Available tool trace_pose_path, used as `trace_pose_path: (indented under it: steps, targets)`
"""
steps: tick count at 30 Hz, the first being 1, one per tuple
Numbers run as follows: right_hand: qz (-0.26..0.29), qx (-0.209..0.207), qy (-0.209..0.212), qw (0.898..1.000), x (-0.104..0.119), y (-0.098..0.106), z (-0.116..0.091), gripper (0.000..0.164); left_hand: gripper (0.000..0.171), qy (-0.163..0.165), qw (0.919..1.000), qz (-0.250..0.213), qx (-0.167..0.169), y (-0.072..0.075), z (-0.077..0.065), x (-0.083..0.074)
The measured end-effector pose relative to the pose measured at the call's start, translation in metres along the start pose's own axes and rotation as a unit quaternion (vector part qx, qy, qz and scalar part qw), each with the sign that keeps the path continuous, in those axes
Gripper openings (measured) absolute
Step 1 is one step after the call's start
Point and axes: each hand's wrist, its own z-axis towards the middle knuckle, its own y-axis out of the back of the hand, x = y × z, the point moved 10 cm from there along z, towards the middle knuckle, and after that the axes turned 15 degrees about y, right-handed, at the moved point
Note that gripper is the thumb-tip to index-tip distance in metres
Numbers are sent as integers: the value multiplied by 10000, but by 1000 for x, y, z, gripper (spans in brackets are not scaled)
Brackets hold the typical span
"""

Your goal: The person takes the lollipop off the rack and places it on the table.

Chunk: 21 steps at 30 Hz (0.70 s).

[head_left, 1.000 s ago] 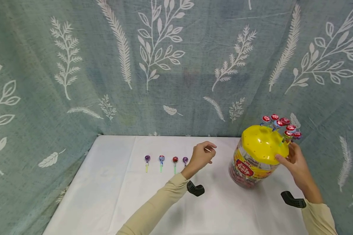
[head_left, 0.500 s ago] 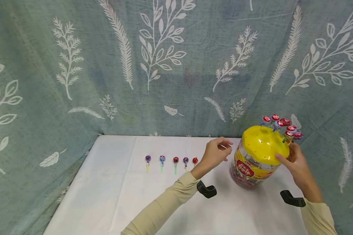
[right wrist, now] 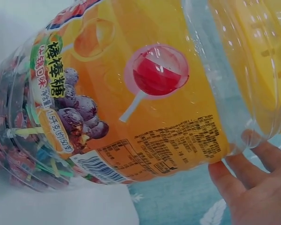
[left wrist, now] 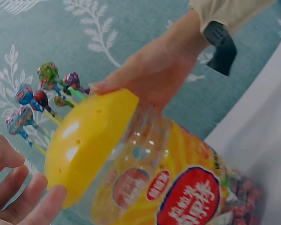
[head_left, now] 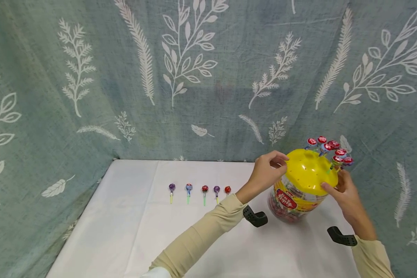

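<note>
A clear plastic candy jar (head_left: 286,199) with a printed yellow label stands on the white table at the right. Its yellow lid (head_left: 307,172) has small holes, and several wrapped lollipops (head_left: 340,152) stick up from the far right part. My right hand (head_left: 349,199) grips the jar at the lid and neck, thumb on the lid's edge, fingers on the neck below it (right wrist: 253,183). Beside the lid's left edge is my left hand (head_left: 267,170), fingers loosely bent and holding nothing. In the left wrist view its fingertips (left wrist: 56,197) overlap the lid; contact is unclear.
Several lollipops (head_left: 205,189) lie in a row on the white tablecloth (head_left: 100,231), left of the jar. My left forearm passes just in front of the rightmost one. A green leaf-patterned curtain (head_left: 208,81) hangs behind the table. More candy (right wrist: 18,154) fills the jar's bottom.
My left hand has moved right, from above the row of lollipops to the lid's left edge, uncovering the rightmost lollipop. My right hand and the jar have stayed in place.
</note>
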Motion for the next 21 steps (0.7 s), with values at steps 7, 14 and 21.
trace_pose_path:
  steps: [7,14,21]
  targets:
    - [43,-23,-189,9998,-7,0,-3,71,19,-175,9997,41,-151,-8,14,-15]
    - [121,-134,-133,9997,-8,0,-4,69,19,-382,9989,-90,-269,-15,27,-21]
    - [-130,-76,-331,9993,-8,1,-2,71,22,-609,9968,-205,-476,-20,43,-24]
